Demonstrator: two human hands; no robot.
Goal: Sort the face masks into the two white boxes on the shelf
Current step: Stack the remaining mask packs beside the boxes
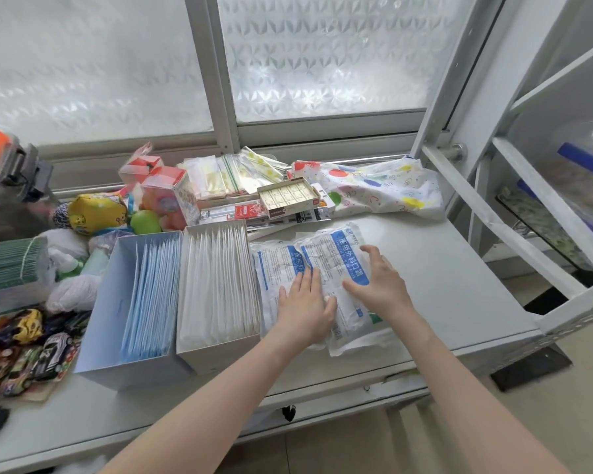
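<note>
Two mask packets (326,268) lie overlapping on the shelf (442,285), just right of the two white boxes: the left box (117,302) holds blue masks, the right box (216,347) white ones. The left hand (305,302) rests flat on the packets with straight fingers. The right hand (380,278) has its fingers spread and seems to touch the upper packet, though contact is hard to judge.

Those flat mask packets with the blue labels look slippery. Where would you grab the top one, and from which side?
Probably by its right edge, coming from the right. The top mask packet lies flat and overlaps the other packet on its left, where the white box crowds in. Its right side borders bare shelf, so the right hand could slide fingers underneath.
</note>
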